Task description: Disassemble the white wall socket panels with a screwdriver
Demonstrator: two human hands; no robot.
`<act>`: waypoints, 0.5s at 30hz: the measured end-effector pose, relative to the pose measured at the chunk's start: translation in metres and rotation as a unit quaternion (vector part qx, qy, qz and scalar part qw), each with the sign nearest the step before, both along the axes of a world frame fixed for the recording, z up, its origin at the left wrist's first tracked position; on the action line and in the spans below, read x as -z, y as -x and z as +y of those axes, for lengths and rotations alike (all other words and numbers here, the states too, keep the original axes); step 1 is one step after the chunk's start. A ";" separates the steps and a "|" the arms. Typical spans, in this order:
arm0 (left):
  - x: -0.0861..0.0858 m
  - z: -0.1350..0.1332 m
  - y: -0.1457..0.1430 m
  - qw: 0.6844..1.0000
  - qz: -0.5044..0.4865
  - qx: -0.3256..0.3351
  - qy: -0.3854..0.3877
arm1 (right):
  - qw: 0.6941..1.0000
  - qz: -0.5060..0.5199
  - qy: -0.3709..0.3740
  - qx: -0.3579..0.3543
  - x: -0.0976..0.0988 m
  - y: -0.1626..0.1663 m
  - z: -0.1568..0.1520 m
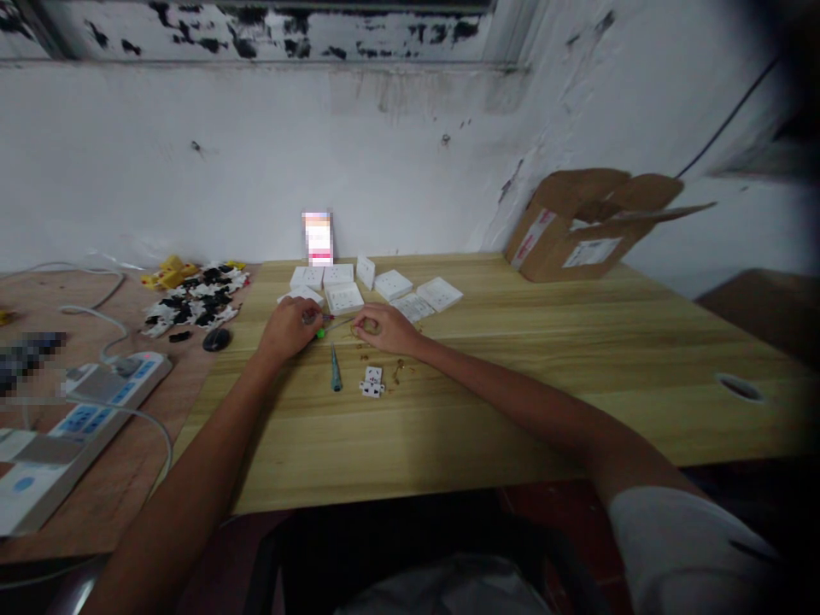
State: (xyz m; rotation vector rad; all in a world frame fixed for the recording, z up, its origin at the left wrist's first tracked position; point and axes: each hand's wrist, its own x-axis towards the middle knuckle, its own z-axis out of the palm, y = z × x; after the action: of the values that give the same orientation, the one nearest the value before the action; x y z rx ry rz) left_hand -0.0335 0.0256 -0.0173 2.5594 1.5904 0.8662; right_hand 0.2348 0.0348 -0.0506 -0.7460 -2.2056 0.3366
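My left hand rests on the wooden table with its fingers closed round a small tool with a red and green end. My right hand lies just to the right, fingers curled in a pinch on something too small to make out. Nearer me a teal-handled screwdriver lies on the table beside a small white socket part. Tiny brass pieces are scattered close by. Several white socket plates lie just beyond my hands.
A heap of black, white and yellow parts lies at the left, with a dark round object near it. Power strips and white cables cover the left bench. An open cardboard box stands at the back right. A phone leans against the wall.
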 end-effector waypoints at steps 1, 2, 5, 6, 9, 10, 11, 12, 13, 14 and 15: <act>0.000 0.001 0.001 1.000 0.003 0.007 0.002 | 1.000 -0.001 0.000 0.000 0.000 0.000 0.000; 0.000 0.001 0.002 1.000 0.007 0.012 0.004 | 1.000 -0.001 0.001 0.002 -0.001 0.000 0.000; -0.001 0.003 0.005 0.999 0.015 0.026 0.013 | 1.000 -0.004 0.003 0.010 -0.002 0.000 -0.001; -0.001 0.003 0.005 0.999 0.017 0.027 0.018 | 1.000 -0.004 0.005 0.012 -0.002 0.000 -0.001; -0.002 0.003 0.004 0.999 0.023 0.024 0.022 | 1.000 0.000 0.006 0.009 -0.003 0.001 -0.002; -0.002 0.002 0.004 0.999 0.023 0.021 0.018 | 1.000 0.002 0.005 0.007 -0.003 0.001 -0.002; -0.003 0.001 0.003 0.999 0.022 0.019 0.014 | 1.000 0.004 0.004 0.006 -0.003 0.001 -0.002; -0.003 0.001 0.002 1.000 0.021 0.017 0.009 | 1.000 0.003 0.003 0.005 -0.003 0.001 -0.002; -0.003 0.000 0.001 1.000 0.019 0.016 0.007 | 1.000 0.002 0.004 0.006 -0.004 0.001 -0.002; -0.003 -0.001 0.001 1.000 0.019 0.016 0.005 | 1.000 -0.001 0.005 0.007 -0.004 0.001 -0.003; -0.004 -0.001 0.001 1.000 0.019 0.016 0.006 | 1.000 -0.004 0.007 0.008 -0.005 0.001 -0.003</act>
State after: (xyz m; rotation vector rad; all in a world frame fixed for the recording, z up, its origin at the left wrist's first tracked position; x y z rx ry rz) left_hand -0.0341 0.0246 -0.0136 2.6024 1.5540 0.8076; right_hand 0.2339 0.0316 -0.0461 -0.7735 -2.2054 0.3426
